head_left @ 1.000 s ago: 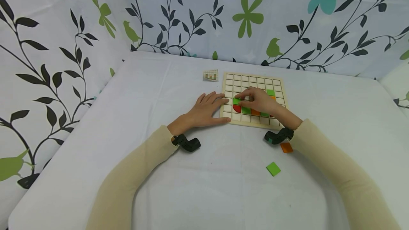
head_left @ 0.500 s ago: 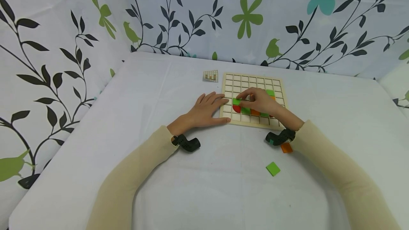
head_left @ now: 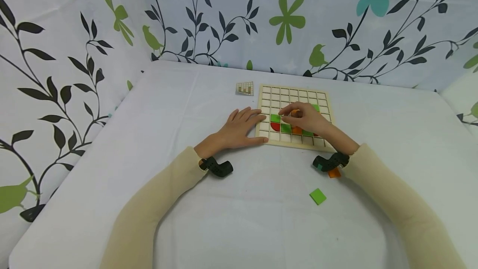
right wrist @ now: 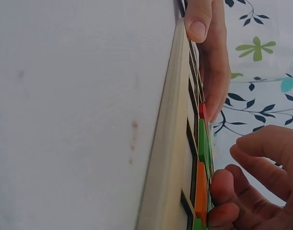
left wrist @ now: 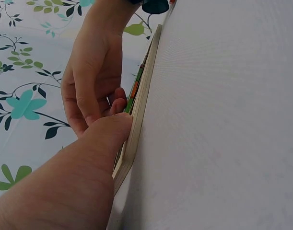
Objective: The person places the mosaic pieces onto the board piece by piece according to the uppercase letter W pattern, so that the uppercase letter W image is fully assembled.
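A pale wooden grid board (head_left: 291, 138) lies on the white table, with coloured tiles set in its lower middle squares. My left hand (head_left: 240, 130) rests with spread fingers on the board's left edge; its thumb (left wrist: 118, 125) touches the rim in the left wrist view. Above the tiles hovers my right hand (head_left: 304, 118), its fingers loosely bent and no piece visible between them. Just left of its fingertips sit a green square tile (head_left: 275, 118) and, below that, a red rounded tile (head_left: 275, 127). An orange tile (right wrist: 201, 189) shows near the right fingers; other tiles are partly hidden underneath.
A loose green tile (head_left: 318, 196) lies on the table nearer me. An orange tile (head_left: 334, 172) is partly covered by the right wrist camera (head_left: 330, 161). Behind the board's left corner lies a small pattern card (head_left: 245, 88). A leaf-patterned curtain (head_left: 224, 20) stands behind.
The right fingertips have drawn slightly right, away from the green square tile, which stays on the board and shows more fully. My left hand has not moved.
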The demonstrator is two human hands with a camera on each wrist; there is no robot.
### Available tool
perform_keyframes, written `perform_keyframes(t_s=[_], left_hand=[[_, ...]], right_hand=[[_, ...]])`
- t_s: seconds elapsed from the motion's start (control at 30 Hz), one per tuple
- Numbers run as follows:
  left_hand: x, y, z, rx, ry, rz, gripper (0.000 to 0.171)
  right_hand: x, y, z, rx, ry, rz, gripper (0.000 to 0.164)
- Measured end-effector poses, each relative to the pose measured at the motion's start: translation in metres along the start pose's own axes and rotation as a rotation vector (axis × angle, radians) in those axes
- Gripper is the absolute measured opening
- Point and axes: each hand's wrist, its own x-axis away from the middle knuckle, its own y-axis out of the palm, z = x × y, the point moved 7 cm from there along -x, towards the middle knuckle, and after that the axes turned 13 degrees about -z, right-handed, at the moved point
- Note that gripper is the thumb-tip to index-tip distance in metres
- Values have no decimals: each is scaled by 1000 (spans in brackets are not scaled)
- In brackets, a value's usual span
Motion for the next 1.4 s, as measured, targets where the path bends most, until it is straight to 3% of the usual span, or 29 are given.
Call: perform_keyframes(t_s=[0.63,1.23,1.4], left_hand=[[1,-3,5,-7,5,1,73],[1,-1,3,-6,7,11,73],[2,-2,4,-2,7,16,72]], right_hand=[[17,1,-1,-11,-4,-8,27],[32,9,-13,-73,-78,-54,22],[37,14,-17,-44,-90,-75,23]])
